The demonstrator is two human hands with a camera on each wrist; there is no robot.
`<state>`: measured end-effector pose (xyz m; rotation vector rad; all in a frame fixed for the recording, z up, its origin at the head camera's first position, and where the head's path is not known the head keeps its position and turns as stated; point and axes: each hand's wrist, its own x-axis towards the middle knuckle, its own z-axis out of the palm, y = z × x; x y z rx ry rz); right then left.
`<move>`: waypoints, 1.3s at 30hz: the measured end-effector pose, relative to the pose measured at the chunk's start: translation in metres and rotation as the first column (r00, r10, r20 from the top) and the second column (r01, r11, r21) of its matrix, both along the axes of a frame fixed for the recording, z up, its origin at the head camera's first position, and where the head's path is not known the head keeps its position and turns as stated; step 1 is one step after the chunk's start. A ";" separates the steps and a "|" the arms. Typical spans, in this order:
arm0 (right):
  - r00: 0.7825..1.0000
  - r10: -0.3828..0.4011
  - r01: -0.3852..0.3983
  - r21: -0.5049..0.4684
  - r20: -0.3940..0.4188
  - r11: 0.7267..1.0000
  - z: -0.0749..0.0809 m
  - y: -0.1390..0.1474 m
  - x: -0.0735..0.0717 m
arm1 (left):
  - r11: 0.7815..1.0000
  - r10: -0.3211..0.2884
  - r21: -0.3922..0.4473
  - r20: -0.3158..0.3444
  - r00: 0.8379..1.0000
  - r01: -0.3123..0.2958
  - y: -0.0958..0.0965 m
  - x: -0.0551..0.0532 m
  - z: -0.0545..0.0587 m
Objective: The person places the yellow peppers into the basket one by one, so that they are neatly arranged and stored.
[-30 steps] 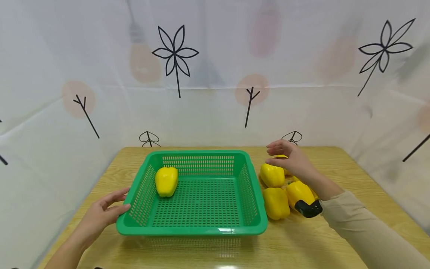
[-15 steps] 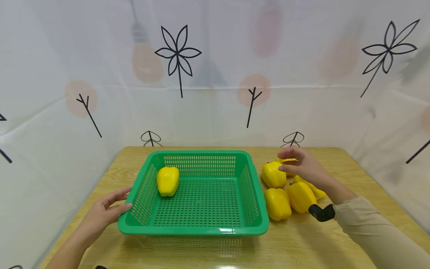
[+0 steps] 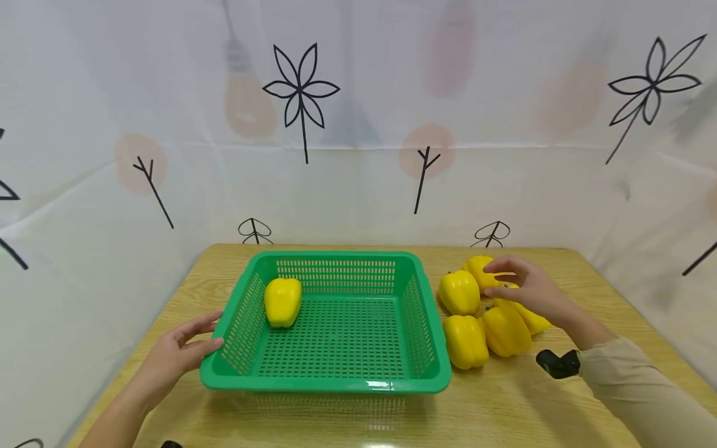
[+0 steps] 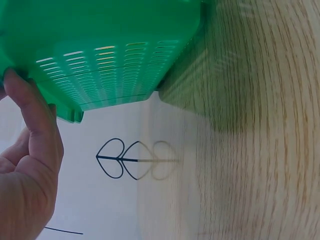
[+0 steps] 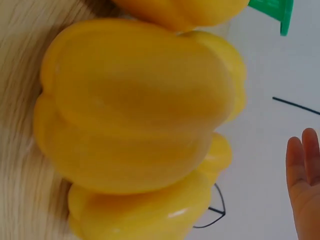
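The left grip (image 3: 173, 358) is a bare hand that comes up from the bottom left, and it holds the left rim of the green basket (image 3: 325, 384), with the thumb on the edge and the fingers by the outer side. The right grip (image 3: 529, 289) is a bare hand too. Its arm reaches in from the bottom right in a pale sleeve (image 3: 638, 379) and points up and to the left. Its fingers bend a little, away from the thumb, and hold nothing. They are over the back of a bunch of five yellow peppers on the worktop (image 3: 493, 410), right of the basket. The right grip hides some of the back pepper (image 3: 476, 272) and a bit of the right pepper (image 3: 531, 317), so I cannot tell if it touches them. The other three lie nearer the basket or the person. One more, the basket pepper (image 3: 282, 302), is inside by the left wall, well apart from the right grip. In the left wrist view, the hand is cut off by the side, and only part of the basket shows. In the right wrist view, one big pepper covers parts of others, and just some fingers and palm peek in.
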<state>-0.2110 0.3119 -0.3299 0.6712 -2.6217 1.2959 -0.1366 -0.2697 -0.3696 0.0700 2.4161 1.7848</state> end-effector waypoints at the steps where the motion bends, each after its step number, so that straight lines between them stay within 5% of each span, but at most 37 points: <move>1: 1.000 0.001 0.000 0.003 -0.012 1.000 -0.001 0.002 0.000 | 1.000 0.002 0.002 -0.002 1.000 -0.002 0.000 0.000 0.000; 29: 0.987 -0.147 0.141 0.095 0.065 0.986 -0.033 0.056 0.001 | 1.000 0.000 0.012 -0.009 1.000 0.000 0.002 0.002 0.003; 39: 0.970 -0.147 0.124 0.129 0.194 0.984 -0.042 0.068 0.000 | 1.000 0.008 0.006 0.004 1.000 -0.008 0.001 0.002 0.003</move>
